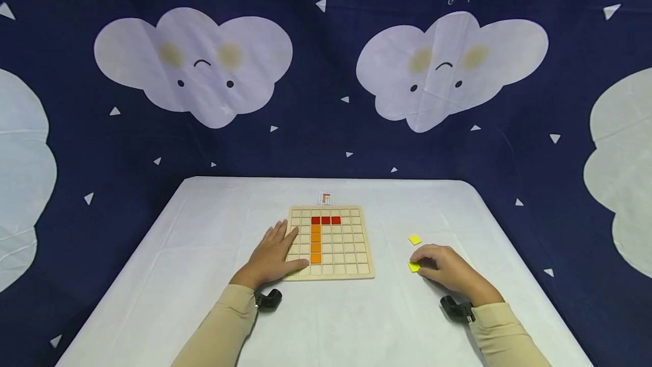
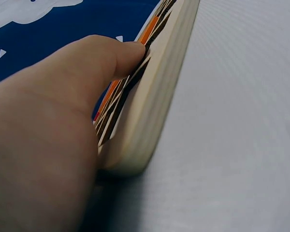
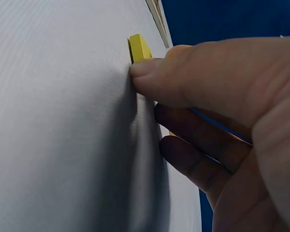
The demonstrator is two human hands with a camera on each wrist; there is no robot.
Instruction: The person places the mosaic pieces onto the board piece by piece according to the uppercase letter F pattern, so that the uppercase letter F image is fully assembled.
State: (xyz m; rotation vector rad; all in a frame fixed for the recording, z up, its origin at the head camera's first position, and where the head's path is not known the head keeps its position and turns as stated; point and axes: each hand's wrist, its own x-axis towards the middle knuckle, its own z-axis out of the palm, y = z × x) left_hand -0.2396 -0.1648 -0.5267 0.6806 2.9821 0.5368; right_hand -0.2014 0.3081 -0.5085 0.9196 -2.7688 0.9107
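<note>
My left hand rests with spread, straight fingers on the left side of a wooden grid board. Its thumb lies over the board's lower left cells, as the left wrist view also shows. Three red tiles form a short row near the board's top, and a column of several orange tiles runs down below the leftmost red one. Right of the board, my right hand pinches a yellow tile between thumb and index finger, low at the table surface. Just beyond that hand lies a second yellow tile.
A small printed card with a coloured grid pattern lies behind the board. White cloth covers the table. A dark blue curtain with clouds hangs behind the table.
</note>
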